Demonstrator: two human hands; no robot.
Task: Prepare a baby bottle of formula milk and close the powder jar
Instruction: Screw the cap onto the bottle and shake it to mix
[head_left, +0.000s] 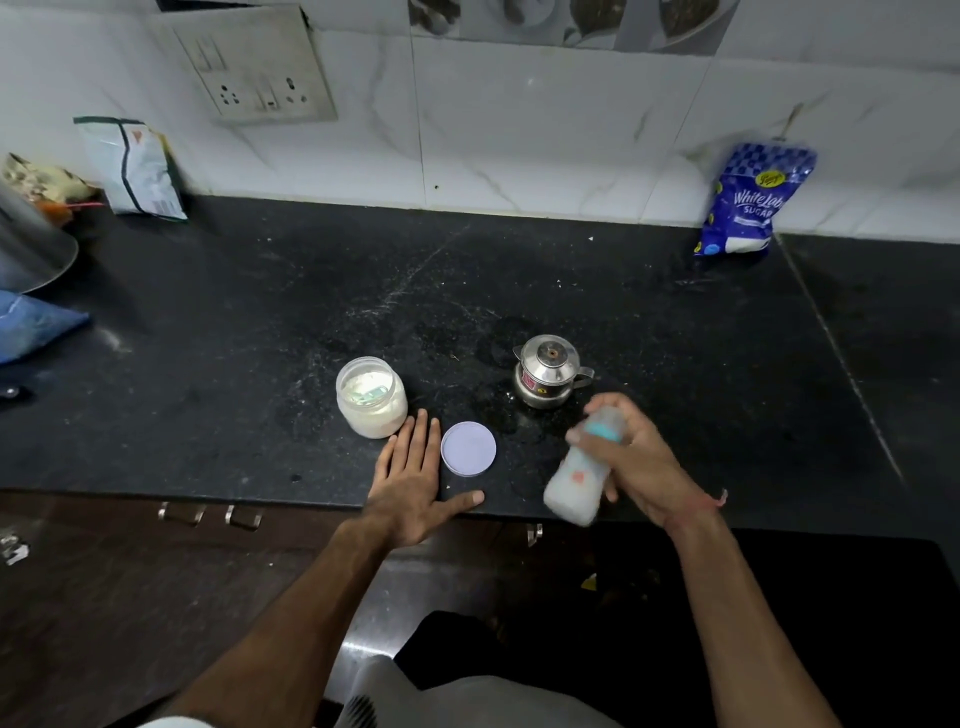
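On the black countertop (260, 322), the left hand (413, 480) is lying flat and released beside the lilac lid (468, 449), near the open powder jar (371, 396). The right hand (641, 460) is gripping a blurred, tilted baby bottle (584, 470) of milk before a steel pot (548, 376).

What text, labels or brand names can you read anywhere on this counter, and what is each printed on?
"White Label SUGAR": blue sugar bag against the wall; the last letter is cut off by a fold.
Yellow logo above it: too blurred to read.
White-green packet: print too small.
Red sticker on steel pot: unreadable.
Baby bottle markings: motion-blurred.
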